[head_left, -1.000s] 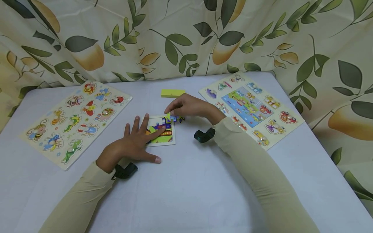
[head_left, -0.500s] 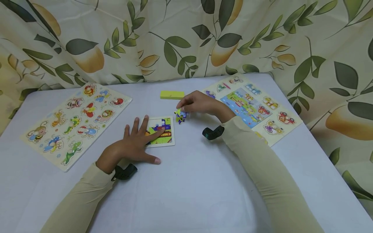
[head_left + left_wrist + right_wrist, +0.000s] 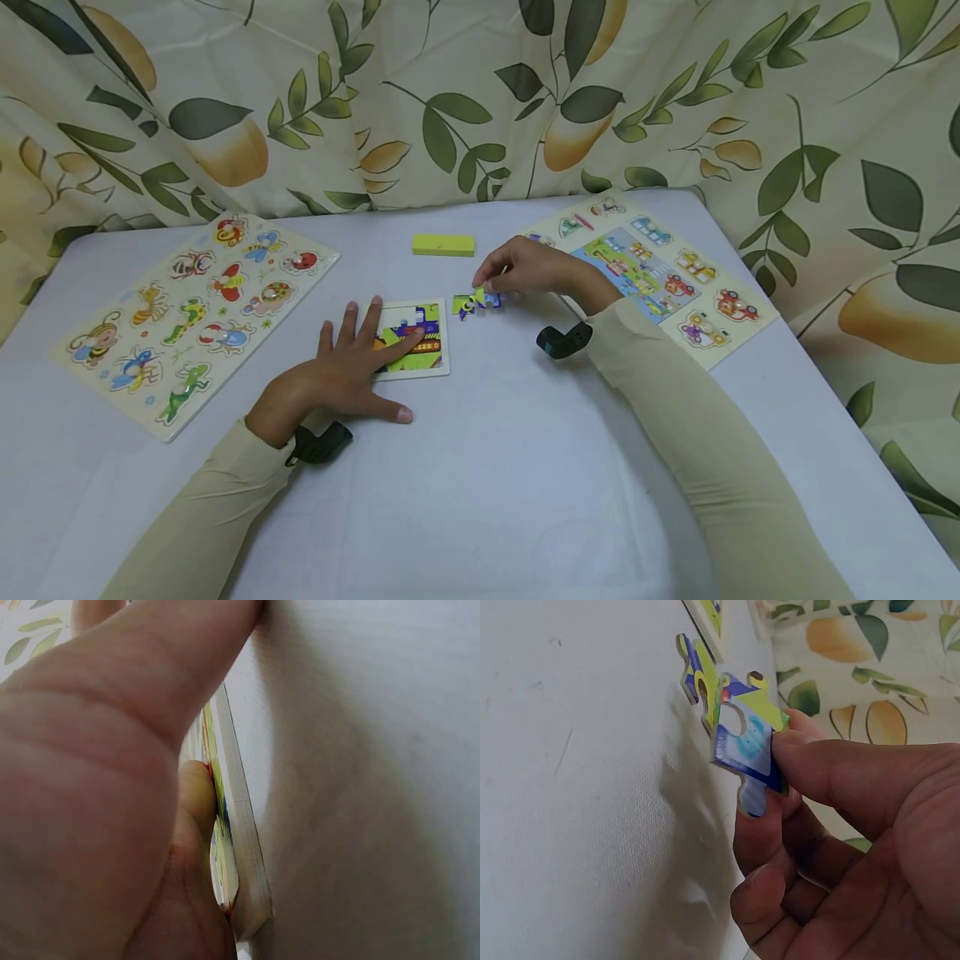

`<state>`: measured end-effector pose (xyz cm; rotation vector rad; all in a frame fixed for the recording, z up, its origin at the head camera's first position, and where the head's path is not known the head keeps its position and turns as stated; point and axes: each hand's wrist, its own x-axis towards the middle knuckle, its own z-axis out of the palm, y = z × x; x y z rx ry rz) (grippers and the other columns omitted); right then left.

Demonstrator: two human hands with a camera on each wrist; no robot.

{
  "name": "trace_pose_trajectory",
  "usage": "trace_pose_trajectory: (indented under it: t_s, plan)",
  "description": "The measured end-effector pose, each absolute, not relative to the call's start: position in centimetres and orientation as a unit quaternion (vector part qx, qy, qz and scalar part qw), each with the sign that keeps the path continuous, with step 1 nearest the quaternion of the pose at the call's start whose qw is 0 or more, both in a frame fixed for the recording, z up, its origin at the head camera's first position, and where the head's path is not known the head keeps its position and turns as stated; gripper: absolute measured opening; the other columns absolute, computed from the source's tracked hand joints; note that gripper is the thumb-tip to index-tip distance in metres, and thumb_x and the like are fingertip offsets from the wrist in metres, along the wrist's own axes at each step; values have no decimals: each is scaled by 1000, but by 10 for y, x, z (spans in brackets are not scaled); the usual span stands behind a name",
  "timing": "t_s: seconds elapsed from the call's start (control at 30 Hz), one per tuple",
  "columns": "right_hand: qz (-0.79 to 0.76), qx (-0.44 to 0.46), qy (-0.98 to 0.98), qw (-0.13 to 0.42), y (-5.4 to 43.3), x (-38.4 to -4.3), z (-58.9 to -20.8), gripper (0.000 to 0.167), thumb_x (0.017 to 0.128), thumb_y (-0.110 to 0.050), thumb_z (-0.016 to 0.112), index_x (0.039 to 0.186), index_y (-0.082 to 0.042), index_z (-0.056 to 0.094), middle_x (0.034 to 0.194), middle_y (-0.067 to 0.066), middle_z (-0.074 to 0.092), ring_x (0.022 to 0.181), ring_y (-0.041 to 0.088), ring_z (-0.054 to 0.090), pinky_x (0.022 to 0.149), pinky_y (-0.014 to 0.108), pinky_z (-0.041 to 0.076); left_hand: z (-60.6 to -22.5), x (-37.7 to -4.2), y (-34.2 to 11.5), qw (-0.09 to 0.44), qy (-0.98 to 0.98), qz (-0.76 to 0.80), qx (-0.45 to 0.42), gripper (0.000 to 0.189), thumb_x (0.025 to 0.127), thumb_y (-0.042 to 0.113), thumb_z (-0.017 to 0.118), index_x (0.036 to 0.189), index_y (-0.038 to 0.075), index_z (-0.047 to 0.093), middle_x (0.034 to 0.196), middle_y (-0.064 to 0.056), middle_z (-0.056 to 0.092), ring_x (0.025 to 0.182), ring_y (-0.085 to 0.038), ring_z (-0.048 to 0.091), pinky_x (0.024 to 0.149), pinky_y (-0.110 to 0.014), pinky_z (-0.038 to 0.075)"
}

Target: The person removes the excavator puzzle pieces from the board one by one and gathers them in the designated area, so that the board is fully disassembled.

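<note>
My left hand (image 3: 345,371) lies with fingers spread, resting on a small square jigsaw puzzle (image 3: 429,361) in a pale tray; its fingers cover the left part of the picture. In the left wrist view, the tray's edge (image 3: 244,817) runs beside the hand. Between thumb and fingers, my right hand (image 3: 540,271) pinches a blue and yellow-green jigsaw piece (image 3: 750,746), tilted just above the table to the right of the tray. Close beside it a second jigsaw piece (image 3: 700,675), yellow-green and purple, sits by the table surface.
Behind the tray lies a yellow block (image 3: 443,245). An insect peg-style board (image 3: 202,308) is at the left, and a vehicle picture board (image 3: 637,275) at the right, partly behind my right arm. A leaf-patterned curtain (image 3: 465,100) hangs along the table's far edge.
My right hand has moved right, away from the tray's upper right corner, carrying the jigsaw piece. More of the puzzle's upper right now shows. My left hand stays put.
</note>
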<state>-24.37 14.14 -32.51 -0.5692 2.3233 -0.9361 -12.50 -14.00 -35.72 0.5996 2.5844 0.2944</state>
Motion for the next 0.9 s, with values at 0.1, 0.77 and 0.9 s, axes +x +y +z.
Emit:
trace_pose_trajectory:
  t_s: [0.1,0.77,0.9]
  plan:
    - [-336,-215,871,286,142,-244,-326,18,94,-4,62,108,-6,72,101,5,67,90,21,51,76,31,40,-358,-125,-140,232,942,107,219,111,66,74,72,155,34,19,157,-20,-24,138,-49,-25,102,-70,-12]
    - [-271,-209,901,268,136,-242,-330,15,94,-2,62,105,-6,71,99,6,66,92,22,51,83,33,43,-358,-124,-140,233,942,114,212,110,67,70,74,155,34,19,157,-19,-24,138,-48,-26,102,-69,-14]
    - [-266,-202,906,260,136,-242,-331,15,94,-3,62,105,-7,71,99,6,66,93,21,51,85,34,43,-358,-125,-140,233,943,113,211,110,67,70,74,155,34,19,157,-19,-25,138,-47,-26,102,-69,-14]
